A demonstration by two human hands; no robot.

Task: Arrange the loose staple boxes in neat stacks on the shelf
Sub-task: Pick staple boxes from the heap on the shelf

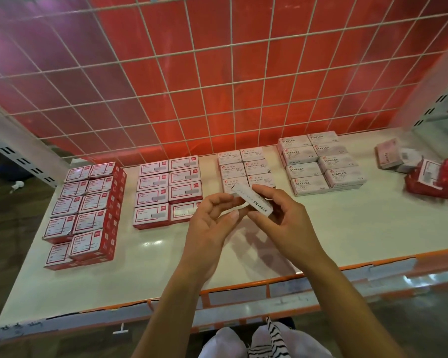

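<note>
A small white staple box (pixel 252 200), its side printed STAPLES, is held above the middle of the white shelf (pixel 347 228). My left hand (pixel 208 226) pinches its near-left edge with thumb and fingers. My right hand (pixel 279 220) grips it from the right, fingers over the top and thumb below. Behind, at the right of centre, stands a neat block of white STAPLES boxes (pixel 321 164). A loose heap of red and white boxes (pixel 429 174) lies at the far right.
Red boxes stand stacked at the left (pixel 88 210), red-and-white boxes beside them (pixel 167 189), and paper clip boxes (pixel 243 169) behind my hands. A white wire grid (pixel 217 73) over a red panel backs the shelf. The orange front edge (pixel 243 288) carries label strips.
</note>
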